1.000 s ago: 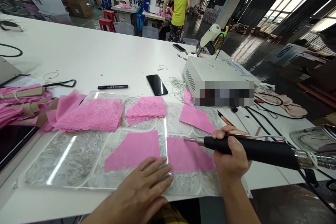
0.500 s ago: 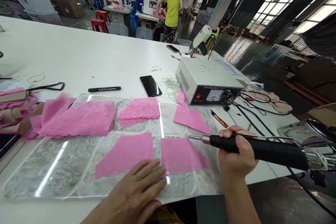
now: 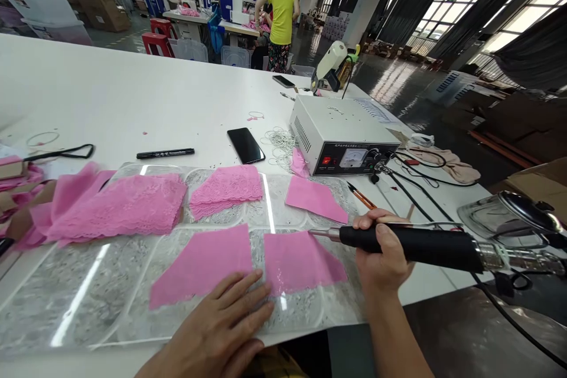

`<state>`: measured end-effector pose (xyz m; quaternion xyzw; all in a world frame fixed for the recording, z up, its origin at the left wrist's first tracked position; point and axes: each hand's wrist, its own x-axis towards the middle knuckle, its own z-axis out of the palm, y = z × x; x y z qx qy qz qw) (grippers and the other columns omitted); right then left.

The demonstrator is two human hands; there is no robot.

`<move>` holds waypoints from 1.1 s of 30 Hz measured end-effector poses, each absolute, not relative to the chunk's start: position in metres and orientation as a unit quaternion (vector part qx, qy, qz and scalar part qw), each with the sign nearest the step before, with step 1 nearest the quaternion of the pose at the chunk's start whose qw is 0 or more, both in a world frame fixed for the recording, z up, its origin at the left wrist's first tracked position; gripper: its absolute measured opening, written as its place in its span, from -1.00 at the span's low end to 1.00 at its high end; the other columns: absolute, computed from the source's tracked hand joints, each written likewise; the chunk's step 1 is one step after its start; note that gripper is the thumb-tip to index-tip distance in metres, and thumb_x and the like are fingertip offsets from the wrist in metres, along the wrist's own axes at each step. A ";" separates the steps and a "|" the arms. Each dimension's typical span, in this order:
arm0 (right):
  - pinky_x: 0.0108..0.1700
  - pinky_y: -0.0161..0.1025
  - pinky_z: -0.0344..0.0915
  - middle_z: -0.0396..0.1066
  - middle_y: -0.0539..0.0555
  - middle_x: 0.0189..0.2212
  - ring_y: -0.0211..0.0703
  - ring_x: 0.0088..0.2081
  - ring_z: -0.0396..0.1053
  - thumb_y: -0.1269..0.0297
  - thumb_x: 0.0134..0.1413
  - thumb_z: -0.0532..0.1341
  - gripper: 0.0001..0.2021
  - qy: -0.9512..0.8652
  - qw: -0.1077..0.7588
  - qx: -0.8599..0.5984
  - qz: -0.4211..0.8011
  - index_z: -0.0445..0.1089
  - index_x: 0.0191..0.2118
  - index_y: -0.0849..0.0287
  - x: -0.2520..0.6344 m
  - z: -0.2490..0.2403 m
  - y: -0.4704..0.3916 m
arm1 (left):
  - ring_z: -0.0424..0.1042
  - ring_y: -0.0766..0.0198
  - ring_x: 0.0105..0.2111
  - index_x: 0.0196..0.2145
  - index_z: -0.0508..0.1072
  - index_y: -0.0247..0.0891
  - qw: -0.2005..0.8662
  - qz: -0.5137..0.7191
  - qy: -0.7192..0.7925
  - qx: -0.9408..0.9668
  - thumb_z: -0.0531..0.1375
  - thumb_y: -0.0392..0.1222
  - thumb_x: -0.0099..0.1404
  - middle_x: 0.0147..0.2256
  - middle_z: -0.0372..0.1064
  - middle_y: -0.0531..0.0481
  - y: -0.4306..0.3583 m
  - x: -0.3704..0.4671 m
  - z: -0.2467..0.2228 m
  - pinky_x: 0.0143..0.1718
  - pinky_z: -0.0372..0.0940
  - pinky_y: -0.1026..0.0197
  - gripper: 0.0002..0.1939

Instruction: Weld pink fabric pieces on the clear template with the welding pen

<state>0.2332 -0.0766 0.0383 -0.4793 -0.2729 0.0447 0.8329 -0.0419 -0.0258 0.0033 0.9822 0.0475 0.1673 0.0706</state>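
Note:
My right hand (image 3: 383, 254) is wrapped round a black-handled handpiece (image 3: 425, 248) with a thin metal tip. That tip lies at the upper edge of the right pink fabric piece (image 3: 301, 263); whether it presses on it I cannot tell. My left hand (image 3: 225, 319) lies flat with fingers stretched out, its fingertips between the right piece and the left pink fabric piece (image 3: 208, 260). Both pieces rest on a clear plastic sheet (image 3: 97, 289) over a grey mottled surface. Behind them lie a stack of pink lace pieces (image 3: 228, 189) and a single pink piece (image 3: 315, 198).
A grey power unit (image 3: 345, 136) with cables stands at the right back. Near it are a phone (image 3: 245, 146), tangled white thread (image 3: 281, 144) and an orange cutter (image 3: 362, 196). A marker (image 3: 165, 153) and a larger lace pile (image 3: 128, 204) lie left. A glass jar (image 3: 496, 221) stands right.
The whole view has shifted slightly, so things sit further left. The handpiece's tip has moved left onto the right piece's upper edge. My left hand stays flat in nearly the same place.

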 end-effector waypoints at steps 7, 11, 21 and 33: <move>-0.45 -0.22 0.27 0.32 -0.01 -0.43 -0.31 -0.51 0.25 0.34 -0.16 0.19 -0.94 -0.263 0.847 -0.461 0.033 0.35 -0.44 0.18 0.247 0.037 -0.092 | 0.16 0.02 0.26 0.20 0.32 -0.24 0.045 0.178 0.043 0.982 0.14 -0.21 0.37 0.23 0.23 -0.05 -0.024 -0.038 0.002 0.17 0.28 -0.02 -0.54; -0.46 -0.22 0.27 0.32 -0.01 -0.44 -0.30 -0.52 0.26 0.34 -0.18 0.20 -0.92 -0.263 0.844 -0.466 0.047 0.36 -0.45 0.18 0.250 0.036 -0.100 | 0.15 0.03 0.26 0.19 0.32 -0.26 0.046 0.184 0.038 0.981 0.13 -0.21 0.37 0.21 0.26 -0.05 -0.024 -0.039 0.005 0.17 0.28 -0.01 -0.55; -0.45 -0.21 0.29 0.33 -0.01 -0.43 -0.30 -0.52 0.27 0.36 -0.16 0.21 -0.94 -0.276 0.839 -0.467 0.055 0.35 -0.45 0.17 0.246 0.034 -0.101 | 0.16 0.03 0.26 0.19 0.33 -0.23 0.026 0.176 0.030 0.984 0.12 -0.21 0.38 0.22 0.23 -0.01 -0.023 -0.037 0.006 0.13 0.32 -0.01 -0.56; -0.46 -0.23 0.29 0.33 0.00 -0.42 -0.31 -0.51 0.26 0.35 -0.18 0.19 -0.94 -0.254 0.843 -0.473 0.033 0.34 -0.46 0.18 0.253 0.038 -0.117 | 0.18 0.07 0.26 0.17 0.37 -0.24 0.023 0.199 0.019 0.979 0.11 -0.18 0.39 0.20 0.27 -0.03 -0.020 -0.037 0.006 0.20 0.25 0.08 -0.59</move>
